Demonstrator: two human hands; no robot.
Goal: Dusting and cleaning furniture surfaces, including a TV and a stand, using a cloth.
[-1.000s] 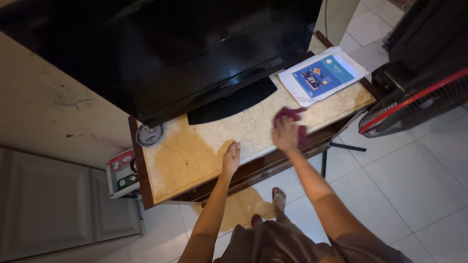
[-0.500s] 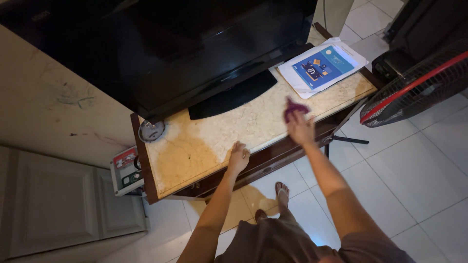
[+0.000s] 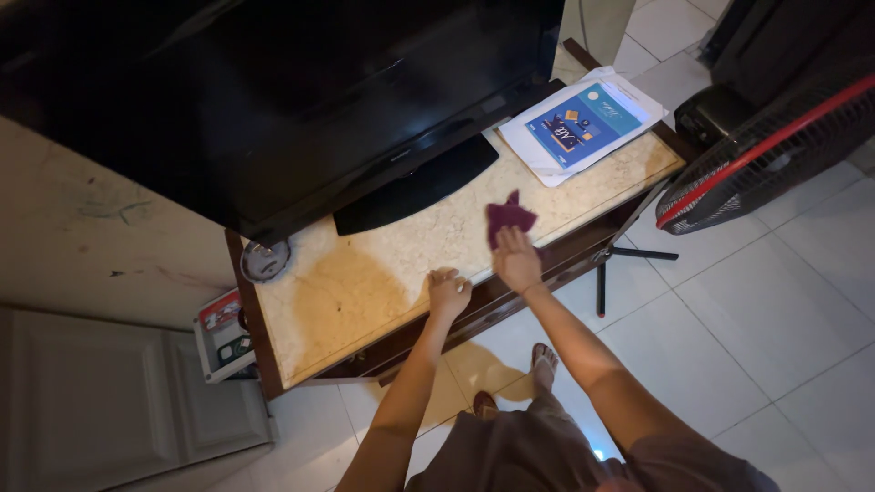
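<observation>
Right hand (image 3: 516, 258): pressing flat on purple cloth (image 3: 507, 216), fingers spread over it.
Cloth: lying on marble top (image 3: 365, 282), just before TV base (image 3: 415, 185).
Left hand (image 3: 447, 292): curling over top's front edge, holding nothing.

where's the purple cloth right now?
In the head view the purple cloth lies on the marble tabletop under the right hand, right of centre, in front of the TV base and short of the blue leaflet.
</observation>
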